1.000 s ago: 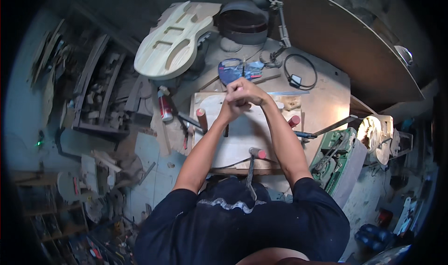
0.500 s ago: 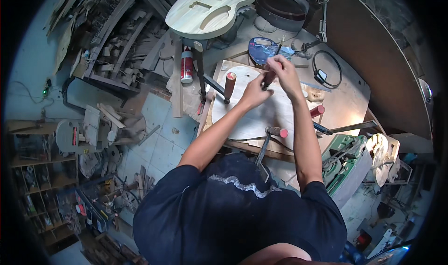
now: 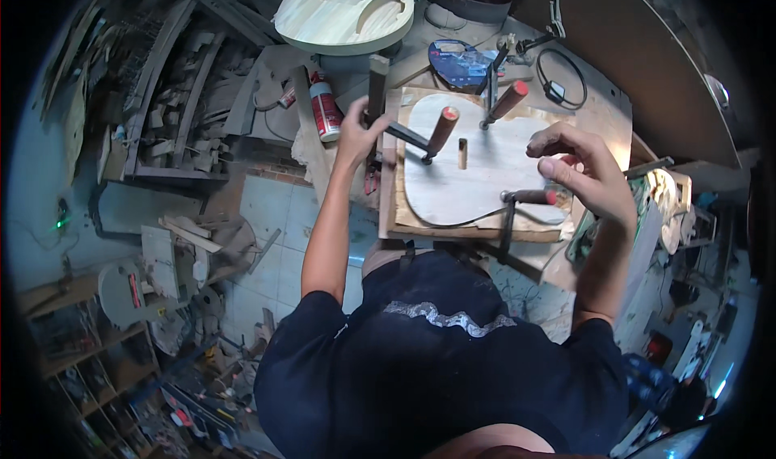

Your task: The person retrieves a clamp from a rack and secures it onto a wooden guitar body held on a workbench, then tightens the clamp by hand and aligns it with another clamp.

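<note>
A pale wooden guitar-body-shaped piece [image 3: 453, 196] lies on a board [image 3: 400, 208] at the workbench, held down by several bar clamps with red-ended wooden handles. My left hand [image 3: 356, 138] is closed on the bar of the left clamp [image 3: 377, 87], whose handle [image 3: 443, 132] stands near a small slot in the wood. My right hand [image 3: 588, 172] curls round a clamp handle [image 3: 575, 166] at the right edge; its red end shows between thumb and fingers, the rest is hidden. Another clamp handle [image 3: 508, 103] rises at the far edge, and one more [image 3: 533, 196] lies tilted at the near right.
A routed guitar body [image 3: 343, 18] sits raised at the far left, above a red-and-white spray can [image 3: 325, 111]. Behind the board lie a blue disc-shaped package [image 3: 461, 63] and a black cable loop [image 3: 563, 79]. A green case [image 3: 643, 192] stands right; wood scraps [image 3: 162, 120] fill the left.
Both hands have left the far clamp handle they were on together. My left hand moved left to a clamp bar, my right hand to the right edge. The view shifted, and the board appears turned slightly.
</note>
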Motion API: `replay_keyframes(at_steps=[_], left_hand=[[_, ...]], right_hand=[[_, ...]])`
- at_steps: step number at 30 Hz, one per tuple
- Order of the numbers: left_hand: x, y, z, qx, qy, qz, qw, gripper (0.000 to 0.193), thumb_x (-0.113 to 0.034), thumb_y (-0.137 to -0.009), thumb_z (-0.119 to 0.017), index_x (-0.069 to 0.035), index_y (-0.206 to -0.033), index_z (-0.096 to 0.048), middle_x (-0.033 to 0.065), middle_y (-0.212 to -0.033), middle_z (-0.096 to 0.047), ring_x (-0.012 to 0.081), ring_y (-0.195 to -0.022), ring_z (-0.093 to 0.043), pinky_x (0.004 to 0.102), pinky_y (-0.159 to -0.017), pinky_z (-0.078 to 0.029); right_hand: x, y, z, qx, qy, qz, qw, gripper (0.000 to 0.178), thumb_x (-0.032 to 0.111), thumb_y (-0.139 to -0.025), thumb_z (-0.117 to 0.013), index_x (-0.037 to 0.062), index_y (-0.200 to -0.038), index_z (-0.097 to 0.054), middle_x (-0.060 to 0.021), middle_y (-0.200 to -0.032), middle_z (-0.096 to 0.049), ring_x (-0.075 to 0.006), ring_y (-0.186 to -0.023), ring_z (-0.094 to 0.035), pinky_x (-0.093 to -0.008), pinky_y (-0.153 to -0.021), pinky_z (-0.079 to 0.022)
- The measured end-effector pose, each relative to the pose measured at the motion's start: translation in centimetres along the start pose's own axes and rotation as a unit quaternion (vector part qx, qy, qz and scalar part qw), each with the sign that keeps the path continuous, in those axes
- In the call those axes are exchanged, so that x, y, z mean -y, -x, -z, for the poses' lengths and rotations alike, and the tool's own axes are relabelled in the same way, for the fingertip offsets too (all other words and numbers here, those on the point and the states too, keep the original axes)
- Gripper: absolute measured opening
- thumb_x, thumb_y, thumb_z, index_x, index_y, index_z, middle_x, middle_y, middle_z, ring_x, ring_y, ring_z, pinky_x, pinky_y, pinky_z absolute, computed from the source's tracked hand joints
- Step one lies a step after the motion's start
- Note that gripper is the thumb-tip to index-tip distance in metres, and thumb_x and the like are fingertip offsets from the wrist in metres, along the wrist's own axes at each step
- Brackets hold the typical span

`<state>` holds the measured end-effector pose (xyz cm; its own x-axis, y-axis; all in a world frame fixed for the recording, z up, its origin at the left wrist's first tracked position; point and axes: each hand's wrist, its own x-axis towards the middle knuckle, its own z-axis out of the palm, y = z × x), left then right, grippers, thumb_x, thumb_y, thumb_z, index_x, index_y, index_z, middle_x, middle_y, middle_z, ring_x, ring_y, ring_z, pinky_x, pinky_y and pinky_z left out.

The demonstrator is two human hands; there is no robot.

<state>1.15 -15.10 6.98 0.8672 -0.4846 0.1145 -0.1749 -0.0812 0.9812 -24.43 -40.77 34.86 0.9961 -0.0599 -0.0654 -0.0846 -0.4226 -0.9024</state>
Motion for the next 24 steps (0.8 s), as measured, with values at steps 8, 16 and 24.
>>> replay_keyframes(at_steps=[8,16,24], left_hand=[[-0.5,1.2,0.2,-0.005,-0.074,-0.034,0.997,0.032,-0.025,-0.086,-0.078,0.002,-0.084,-0.061,0.0093,-0.066,-0.06,0.0151,-0.062,-0.047,0.0355,-0.06,-0.044],[-2.0,2.6,2.2,0.111,-0.1,0.004,0.989,0.025,-0.025,-0.085,-0.079,-0.002,-0.087,-0.07,0.0055,-0.076,-0.07,0.0117,-0.069,-0.061,0.0321,-0.066,-0.05],[-1.1,1.9,3.7,0.243,-0.056,0.021,0.968,0.023,-0.021,-0.09,-0.073,0.0,-0.1,-0.074,0.0016,-0.079,-0.069,0.0084,-0.073,-0.059,0.0265,-0.068,-0.047]], right_hand=[[2.4,-0.4,-7.7,-0.114,0.163,-0.067,0.978,0.048,0.035,-0.089,-0.073,0.0022,-0.121,-0.06,-0.0162,-0.101,-0.07,-0.0264,-0.098,-0.068,-0.0356,-0.086,-0.051],[-5.8,-6.1,-13.9,-0.168,-0.116,-0.051,0.978,0.076,0.034,-0.081,-0.081,0.005,-0.142,-0.047,-0.0172,-0.134,-0.056,-0.0227,-0.122,-0.055,-0.0351,-0.088,-0.054],[-10.6,-9.7,-16.6,-0.124,-0.217,-0.057,0.967,0.033,0.032,-0.089,-0.074,0.0006,-0.095,-0.067,-0.0062,-0.083,-0.066,-0.0173,-0.067,-0.066,-0.031,-0.061,-0.056]])
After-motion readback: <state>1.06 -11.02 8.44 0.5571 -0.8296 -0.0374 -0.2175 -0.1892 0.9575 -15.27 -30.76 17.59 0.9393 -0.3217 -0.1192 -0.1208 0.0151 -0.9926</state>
